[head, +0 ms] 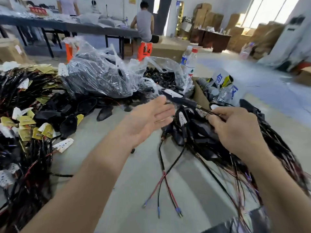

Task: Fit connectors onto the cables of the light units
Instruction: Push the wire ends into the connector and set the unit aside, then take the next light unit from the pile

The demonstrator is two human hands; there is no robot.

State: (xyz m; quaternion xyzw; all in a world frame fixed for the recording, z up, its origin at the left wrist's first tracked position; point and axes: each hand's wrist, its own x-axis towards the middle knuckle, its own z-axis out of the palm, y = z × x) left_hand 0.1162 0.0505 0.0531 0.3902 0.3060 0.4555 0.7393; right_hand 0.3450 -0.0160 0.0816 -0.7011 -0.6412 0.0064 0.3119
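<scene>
Pinching noted: right hand (235,130), fingertips (212,117) clamped on one black cable (188,101), its thicker sleeved end aimed at the connector bag (161,76). Left hand (148,120) had fingers straight and released, palm up, holding nothing, just short of that bag. Both hands were extended forward, the right one farther from the bag. I judged the pinch should sit near the cable tip, so a connector seats squarely.
</scene>
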